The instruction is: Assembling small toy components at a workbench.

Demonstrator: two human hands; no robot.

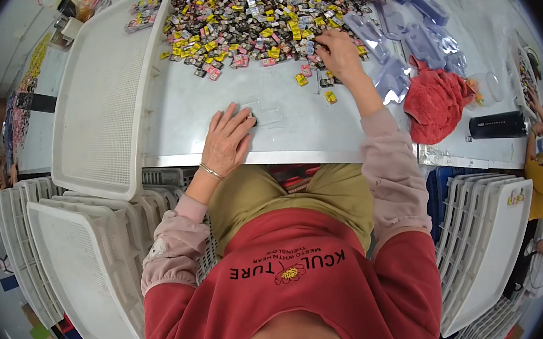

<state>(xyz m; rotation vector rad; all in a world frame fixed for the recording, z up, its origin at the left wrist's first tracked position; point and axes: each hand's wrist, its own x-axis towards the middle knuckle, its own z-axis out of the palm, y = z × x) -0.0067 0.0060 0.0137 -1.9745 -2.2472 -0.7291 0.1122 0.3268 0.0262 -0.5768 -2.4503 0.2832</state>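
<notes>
My left hand (pixel 227 140) lies at the table's near edge, fingers stretched out and lightly spread. Its fingertips touch the left end of a small clear plastic tray (pixel 269 114). One small dark piece (pixel 252 119) shows beside the index fingertip. Farther off, my right hand (pixel 340 55) reaches to the right side of a wide heap of tiny box-shaped pieces (pixel 254 15), mostly black, yellow and pink. Its fingers are curled together among the pieces; what they pinch is too small to make out. A loose yellow piece (pixel 330 97) lies below this hand.
A large white mesh tray (pixel 104 92) stands left of the heap, with small packs on its far rim. At right are clear plastic shells (pixel 424 43), a red cloth (pixel 435 106) and a black bottle (pixel 498 125). White trays (pixel 485 245) stand stacked below the table. Other people work at both sides.
</notes>
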